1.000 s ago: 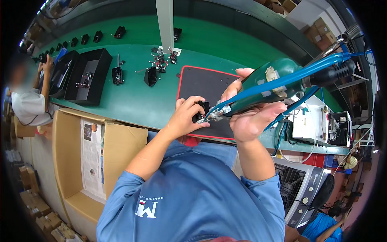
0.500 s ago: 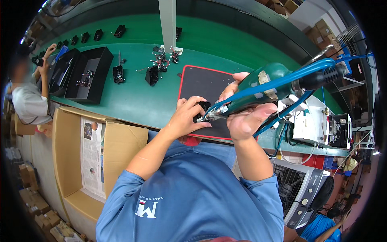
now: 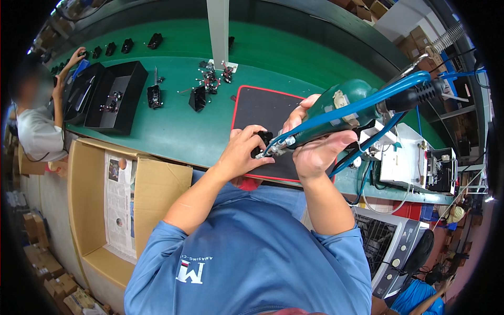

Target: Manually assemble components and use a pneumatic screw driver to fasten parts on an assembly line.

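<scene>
My right hand point(image 3: 317, 157) is wrapped around a thick green powered screwdriver point(image 3: 341, 102), with blue air hoses point(image 3: 388, 94) running along it. The tool slants down to the left, its metal nose close to my left fingers. My left hand point(image 3: 237, 155) pinches a small black plastic part point(image 3: 265, 138) over the black mat point(image 3: 257, 107) with a red edge. My fingers and the nose cover much of this part, so I cannot tell whether the tip touches it.
Black housings with wires point(image 3: 210, 84) lie beyond the mat. At left are a black tray point(image 3: 128, 105) and an open cardboard box point(image 3: 163, 184). Several black parts point(image 3: 127, 45) line the green belt. A co-worker point(image 3: 39, 126) sits far left; a white machine point(image 3: 404, 157) stands right.
The screwdriver's rear end and my right hand have shifted slightly left. My left hand stays nearly still. The co-worker's hand has reached out to the belt.
</scene>
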The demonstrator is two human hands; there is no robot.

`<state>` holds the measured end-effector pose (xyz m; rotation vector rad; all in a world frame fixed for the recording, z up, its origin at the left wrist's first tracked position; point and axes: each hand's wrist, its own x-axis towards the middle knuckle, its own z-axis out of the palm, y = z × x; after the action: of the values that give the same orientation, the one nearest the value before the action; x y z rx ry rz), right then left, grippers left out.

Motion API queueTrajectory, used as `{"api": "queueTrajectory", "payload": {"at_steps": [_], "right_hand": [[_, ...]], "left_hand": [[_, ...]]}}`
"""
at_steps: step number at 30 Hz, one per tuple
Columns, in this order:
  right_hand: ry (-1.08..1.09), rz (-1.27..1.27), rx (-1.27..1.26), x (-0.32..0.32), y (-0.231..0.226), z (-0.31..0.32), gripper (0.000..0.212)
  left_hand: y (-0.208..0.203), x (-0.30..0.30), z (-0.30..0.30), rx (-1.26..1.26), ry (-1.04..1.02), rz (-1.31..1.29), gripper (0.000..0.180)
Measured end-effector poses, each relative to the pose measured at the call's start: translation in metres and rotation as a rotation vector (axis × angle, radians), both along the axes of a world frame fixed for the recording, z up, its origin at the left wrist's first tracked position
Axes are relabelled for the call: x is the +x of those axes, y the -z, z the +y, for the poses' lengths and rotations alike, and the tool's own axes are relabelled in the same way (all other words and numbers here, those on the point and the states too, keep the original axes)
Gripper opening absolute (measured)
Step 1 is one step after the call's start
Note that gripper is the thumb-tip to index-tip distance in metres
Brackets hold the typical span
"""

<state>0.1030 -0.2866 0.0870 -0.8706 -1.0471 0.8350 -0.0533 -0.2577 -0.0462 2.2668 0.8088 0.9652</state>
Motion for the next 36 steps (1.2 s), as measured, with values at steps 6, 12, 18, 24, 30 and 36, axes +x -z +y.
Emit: {"api": "queueTrajectory", "payload": {"at_steps": [6, 12, 18, 24, 30, 36], "right_hand": [[0.021, 0.076, -0.02, -0.001, 0.005, 0.003, 0.111], [-0.018, 0.034, -0.044, -0.002, 0.008, 0.001, 0.113], [0.022, 0.018, -0.04, -0.001, 0.002, 0.001, 0.113], [-0.004, -0.011, 0.101, 0.013, -0.081, -0.004, 0.123], [-0.002, 0.103, 0.067, -0.005, -0.051, 0.006, 0.12], [-0.021, -0.035, 0.001, -0.01, -0.004, 0.007, 0.116]], "left_hand": [[0.0, 0.001, 0.001, 0.002, 0.007, -0.003, 0.041], [0.001, -0.001, 0.0, 0.005, 0.01, -0.015, 0.042], [-0.003, 0.001, 0.002, 0.0, 0.034, -0.018, 0.041], [0.006, -0.005, 0.005, -0.07, 0.026, -0.028, 0.076], [0.003, -0.003, 0.003, -0.029, 0.041, 0.045, 0.087], [-0.001, -0.002, 0.001, -0.028, 0.036, 0.021, 0.088]]}}
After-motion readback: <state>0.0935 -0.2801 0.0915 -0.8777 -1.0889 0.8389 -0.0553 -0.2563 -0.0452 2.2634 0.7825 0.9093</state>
